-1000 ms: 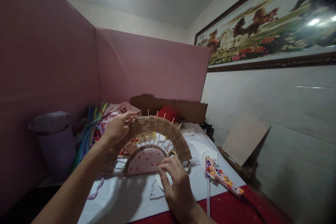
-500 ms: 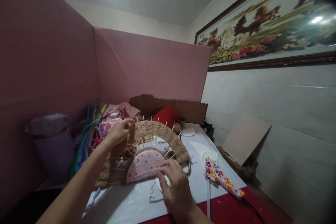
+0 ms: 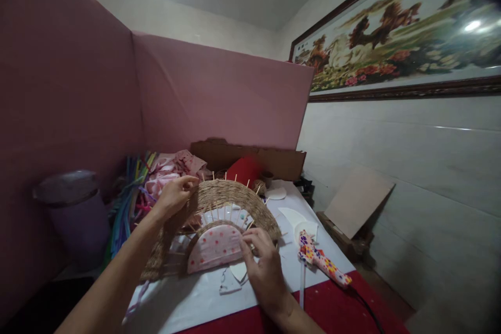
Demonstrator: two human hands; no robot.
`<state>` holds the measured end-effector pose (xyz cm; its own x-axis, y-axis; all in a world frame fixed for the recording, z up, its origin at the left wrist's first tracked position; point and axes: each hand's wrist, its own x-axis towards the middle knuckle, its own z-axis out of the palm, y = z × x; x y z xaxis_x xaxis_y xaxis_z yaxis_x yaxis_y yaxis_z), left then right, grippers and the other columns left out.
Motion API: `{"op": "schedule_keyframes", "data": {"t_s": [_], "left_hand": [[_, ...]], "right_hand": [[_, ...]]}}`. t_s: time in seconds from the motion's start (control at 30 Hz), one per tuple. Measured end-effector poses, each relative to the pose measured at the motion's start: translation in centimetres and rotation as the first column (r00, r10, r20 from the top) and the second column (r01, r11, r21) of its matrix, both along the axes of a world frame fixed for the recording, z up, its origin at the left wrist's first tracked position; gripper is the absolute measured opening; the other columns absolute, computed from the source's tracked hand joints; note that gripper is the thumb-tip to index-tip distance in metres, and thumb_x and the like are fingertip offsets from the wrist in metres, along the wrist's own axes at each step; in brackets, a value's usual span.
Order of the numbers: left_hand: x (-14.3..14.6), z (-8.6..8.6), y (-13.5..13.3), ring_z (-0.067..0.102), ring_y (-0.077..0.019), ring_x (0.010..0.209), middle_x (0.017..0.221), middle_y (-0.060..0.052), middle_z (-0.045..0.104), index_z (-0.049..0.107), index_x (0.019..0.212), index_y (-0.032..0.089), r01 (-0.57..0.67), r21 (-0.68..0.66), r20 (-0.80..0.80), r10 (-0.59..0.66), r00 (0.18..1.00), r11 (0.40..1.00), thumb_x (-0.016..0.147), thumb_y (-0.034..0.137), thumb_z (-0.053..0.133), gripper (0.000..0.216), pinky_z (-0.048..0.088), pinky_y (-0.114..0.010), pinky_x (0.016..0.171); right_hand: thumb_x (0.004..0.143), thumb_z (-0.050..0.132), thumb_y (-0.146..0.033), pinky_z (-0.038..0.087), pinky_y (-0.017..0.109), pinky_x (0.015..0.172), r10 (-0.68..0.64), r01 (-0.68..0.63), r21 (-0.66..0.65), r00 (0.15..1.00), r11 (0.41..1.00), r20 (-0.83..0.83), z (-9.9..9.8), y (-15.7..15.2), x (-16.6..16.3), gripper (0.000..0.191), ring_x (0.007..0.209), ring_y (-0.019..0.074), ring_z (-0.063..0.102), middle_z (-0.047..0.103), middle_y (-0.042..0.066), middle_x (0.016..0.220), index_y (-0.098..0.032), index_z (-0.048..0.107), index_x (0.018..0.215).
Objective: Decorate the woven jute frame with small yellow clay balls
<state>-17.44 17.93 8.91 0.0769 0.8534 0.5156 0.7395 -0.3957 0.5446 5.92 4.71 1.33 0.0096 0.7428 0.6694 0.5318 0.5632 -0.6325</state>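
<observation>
Head view: woven arch [image 3: 235,194] tilted upward, on or just over the white sheet [image 3: 183,308].

Nearest is the red cloth [image 3: 329,305]; past its edge, the white sheet gives open room before the arch and, at right, until the glue gun [image 3: 324,263]. The right hand [image 3: 266,269] has thumb and forefinger close together at the right edge of the dotted panel [image 3: 215,248]; whether they grip it, I cannot tell. The arch has its long axis left to right, left end nearer, curve pointing up and away. The left hand [image 3: 176,195] pinches its upper-left rim. Farther stands brown cardboard [image 3: 282,164].
</observation>
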Motion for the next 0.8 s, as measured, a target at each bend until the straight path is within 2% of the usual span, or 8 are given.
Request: {"op": "schedule_keyframes", "data": {"t_s": [0.1,0.2,0.27,0.33,0.4,0.5,0.63,0.8], "left_hand": [[0.2,0.3,-0.3,0.061,-0.0194,0.072,0.077,-0.005,0.07,0.07,0.093,0.016,0.012,0.032,0.019,-0.013,1.0,0.999,0.067,0.027,0.049,0.035,0.044,-0.027,0.065],[0.5,0.7,-0.8,0.06,-0.0183,0.069,0.077,-0.005,0.07,0.07,0.093,0.015,0.036,0.051,0.037,-0.038,0.999,0.998,0.066,0.026,0.049,0.035,0.044,-0.025,0.062],[0.8,1.1,-1.1,0.06,-0.0181,0.068,0.076,-0.004,0.07,0.07,0.092,0.016,0.053,0.038,0.067,-0.056,0.996,0.998,0.066,0.028,0.05,0.035,0.044,-0.024,0.059],[1.0,1.4,-1.5,0.061,-0.0182,0.068,0.076,-0.003,0.07,0.071,0.091,0.017,0.058,0.023,0.093,-0.06,0.994,0.998,0.065,0.028,0.05,0.034,0.044,-0.024,0.058],[1.2,1.7,-1.8,0.061,-0.0185,0.07,0.076,-0.003,0.07,0.071,0.089,0.018,0.048,0.012,0.103,-0.049,0.993,0.999,0.064,0.027,0.05,0.033,0.045,-0.024,0.059],[1.3,2.0,-2.0,0.062,-0.0191,0.071,0.077,-0.004,0.07,0.071,0.09,0.019,0.044,0.003,0.099,-0.044,0.994,0.999,0.064,0.025,0.049,0.035,0.045,-0.024,0.058],[1.0,1.7,-1.6,0.063,-0.0208,0.076,0.08,-0.004,0.071,0.071,0.09,0.02,0.047,0.019,0.036,-0.047,0.998,0.999,0.066,0.023,0.046,0.035,0.046,-0.026,0.062],[0.8,0.6,-0.7,0.062,-0.022,0.078,0.084,-0.007,0.072,0.071,0.093,0.018,-0.009,0.049,-0.057,0.011,0.998,0.999,0.069,0.024,0.044,0.037,0.046,-0.029,0.068]], "right_hand": [[0.087,0.049,-0.027,0.045,0.026,0.066,-0.006,-0.009,-0.101,0.99,0.995,-0.14,2.7,0.0,1.8,0.019,0.077,0.0171,0.057,0.061,0.005,0.082,-0.018,0.06,0.075],[0.085,0.05,-0.033,0.045,0.03,0.072,-0.106,0.096,-0.071,0.982,0.993,-0.154,5.1,1.5,4.5,0.019,0.081,0.0189,0.057,0.061,0.006,0.083,-0.018,0.061,0.081],[0.081,0.054,-0.036,0.044,0.034,0.078,-0.185,0.18,-0.047,0.974,0.983,-0.131,5.9,3.9,6.6,0.022,0.089,0.022,0.056,0.061,0.009,0.093,-0.017,0.061,0.088],[0.074,0.06,-0.04,0.042,0.039,0.085,-0.23,0.211,-0.145,0.965,0.967,-0.126,5.8,6.7,8.4,0.033,0.1,0.0257,0.054,0.059,0.012,0.104,-0.016,0.06,0.096],[0.065,0.068,-0.042,0.04,0.04,0.088,-0.161,0.12,-0.283,0.979,0.952,-0.125,5.4,9.4,9.6,0.042,0.106,0.0276,0.051,0.059,0.013,0.108,-0.016,0.059,0.096],[0.055,0.075,-0.044,0.044,0.035,0.077,0.004,-0.055,-0.396,0.992,0.916,-0.128,5.1,12.0,10.0,0.045,0.088,0.0233,0.059,0.065,0.008,0.088,-0.016,0.061,0.087],[0.051,0.076,-0.046,0.043,0.027,0.062,0.207,-0.264,-0.518,0.964,0.813,-0.167,5.4,12.9,9.4,0.046,0.064,0.0148,0.056,0.061,-0.001,0.063,-0.015,0.063,0.081],[0.047,0.079,-0.044,0.032,0.023,0.052,0.269,-0.342,-0.58,0.94,0.739,-0.211,5.2,13.3,8.8,0.039,0.053,0.0088,0.044,0.052,-0.005,0.053,-0.015,0.06,0.063]]}}
